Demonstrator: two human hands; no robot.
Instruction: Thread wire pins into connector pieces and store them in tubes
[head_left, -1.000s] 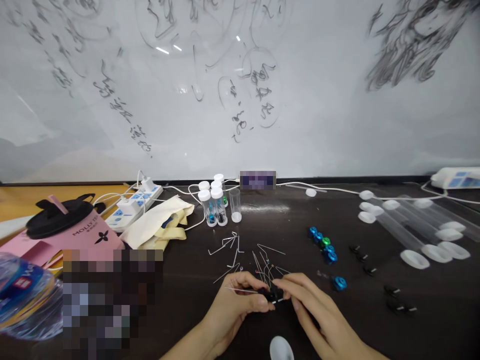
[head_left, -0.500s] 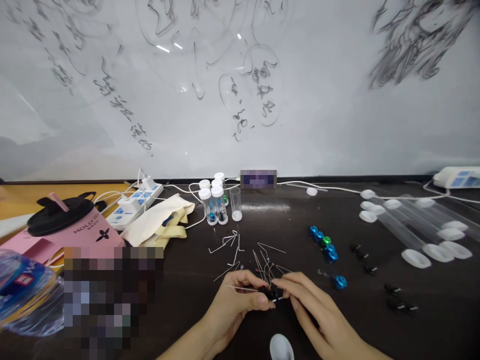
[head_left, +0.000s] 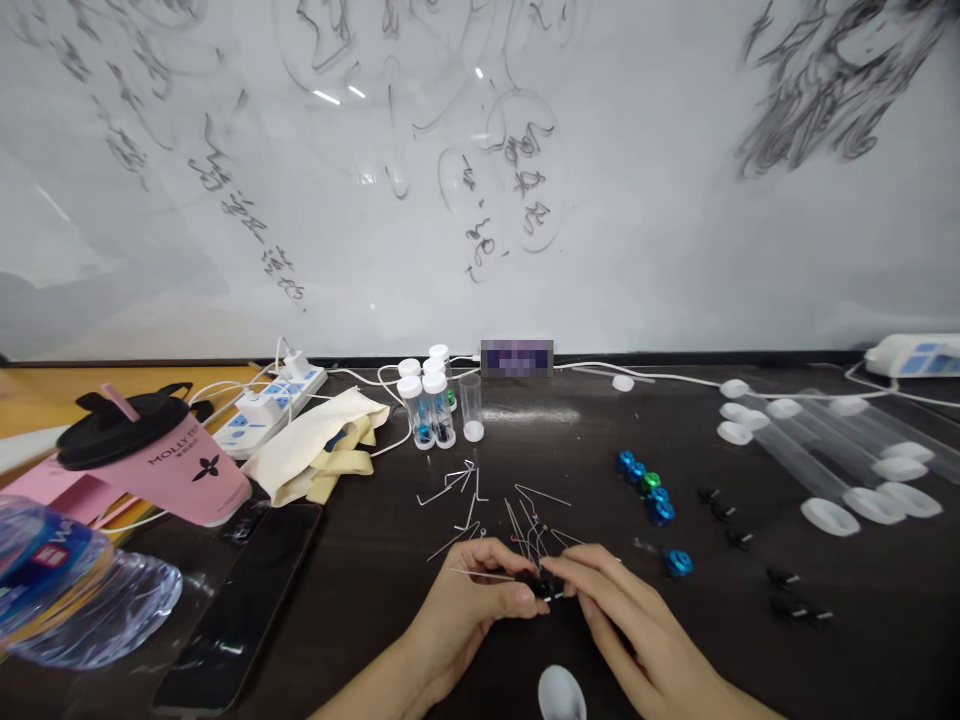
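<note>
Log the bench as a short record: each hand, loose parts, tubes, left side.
Left hand: pinching a small black piece, a thin metal rod jutting leftward
Right hand: fingertips at the same piece; grip partly hidden
Loose parts: bent metal wires, blue discs, one green disc, black pieces
Tubes: capped ones and an uncapped one upright; others lying right
Left side: pink cup, phone, bottle

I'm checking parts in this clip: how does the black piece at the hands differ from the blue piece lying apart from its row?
The black piece is dark with a pale tip; the blue piece is shiny blue. The black piece is held in the left hand, with the right hand at it; the blue piece lies on the table. The hands partly hide the black piece, but not the blue piece. Both are small.
</note>
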